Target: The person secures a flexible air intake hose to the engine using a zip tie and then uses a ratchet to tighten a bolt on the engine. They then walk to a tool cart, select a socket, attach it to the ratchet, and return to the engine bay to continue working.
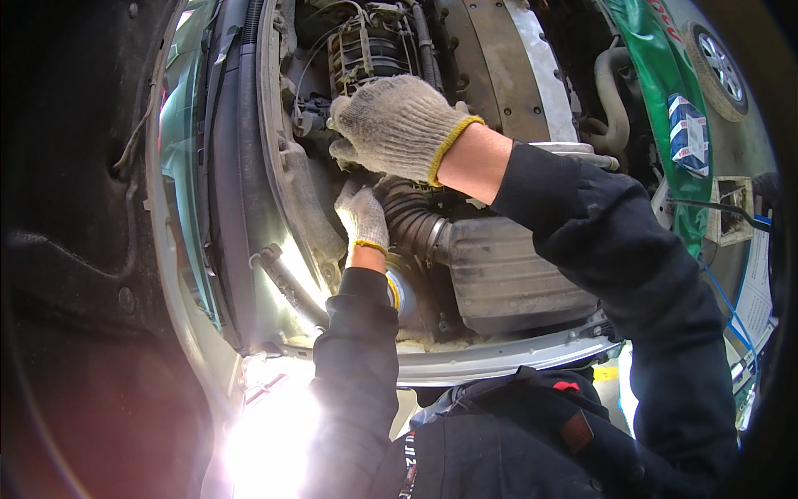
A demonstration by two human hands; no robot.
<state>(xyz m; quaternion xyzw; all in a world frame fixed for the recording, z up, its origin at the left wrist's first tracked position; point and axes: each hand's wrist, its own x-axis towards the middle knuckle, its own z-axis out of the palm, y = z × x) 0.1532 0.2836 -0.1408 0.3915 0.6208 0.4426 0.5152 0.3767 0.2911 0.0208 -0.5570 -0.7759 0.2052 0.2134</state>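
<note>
Both of my hands wear off-white knit work gloves with yellow cuffs, deep in a car's engine bay. My right hand [401, 123] is held over the engine beside the dark ribbed intake manifold [374, 54]. Its fingers curl in toward the left, and whatever they grip is hidden. Lower down, my left hand [363, 216] reaches in beside the black corrugated air intake hose [409, 214]. The fingers there bend around something dark that I cannot make out. A metal clamp [435, 239] joins that hose to the dusty air filter box [511, 274].
The raised hood [83, 208] stands at the left, beside the windshield [187, 191]. A bright lamp [270, 445] glares at lower left. On the right, a green fender cover [648, 58] bears a blue-and-white box [688, 137]; a wheel [716, 66] is beyond it.
</note>
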